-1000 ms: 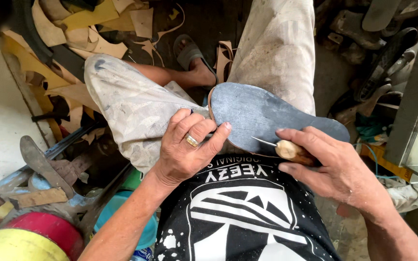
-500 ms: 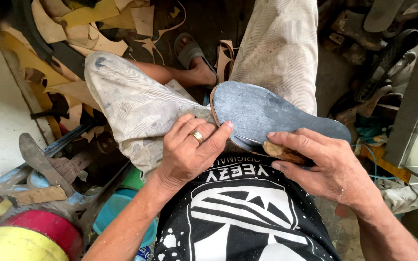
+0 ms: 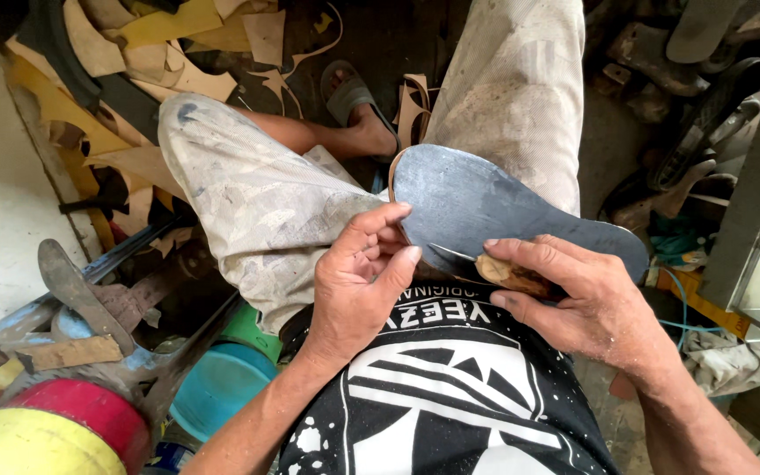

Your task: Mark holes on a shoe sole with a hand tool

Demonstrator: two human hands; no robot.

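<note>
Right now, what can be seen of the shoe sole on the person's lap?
The shoe sole is flat, grey-blue and scuffed, with a tan edge at its rounded end. It lies across the lap, bare face up. The left hand grips its near edge; the right hand presses a wooden-handled tool against it.

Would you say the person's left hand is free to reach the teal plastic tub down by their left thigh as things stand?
Probably not right away: the left hand is pressed against the grey shoe sole on the lap, steadying it. The teal tub sits low beside the left thigh, partly behind a metal shoe last stand, though nothing blocks it from above.
</note>
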